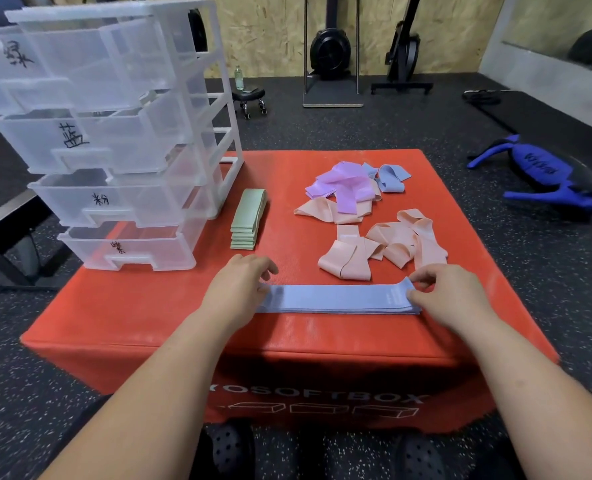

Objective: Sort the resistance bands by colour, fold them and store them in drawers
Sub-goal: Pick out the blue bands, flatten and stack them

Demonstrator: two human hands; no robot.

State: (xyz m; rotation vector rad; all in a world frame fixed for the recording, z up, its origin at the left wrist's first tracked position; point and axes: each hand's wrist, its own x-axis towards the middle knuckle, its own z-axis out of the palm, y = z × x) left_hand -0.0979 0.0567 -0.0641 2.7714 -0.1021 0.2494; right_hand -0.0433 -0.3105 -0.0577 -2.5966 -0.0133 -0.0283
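A flat stack of blue bands (336,299) lies across the near part of the red soft box (169,317). My left hand (239,285) rests on its left end, fingers curled over it. My right hand (450,296) pinches the right end between thumb and fingers. A folded stack of green bands (248,218) sits beside the clear drawer unit (114,133). Loose pink bands (384,247) lie beyond the blue stack, with purple bands (343,187) and one more blue band (389,178) farther back.
The drawer unit has several labelled drawers, all pulled out, at the box's left rear. Around the box is dark gym flooring with a blue weighted bag (544,178) at right, a wheeled stool (251,98) and exercise machines (332,53) behind.
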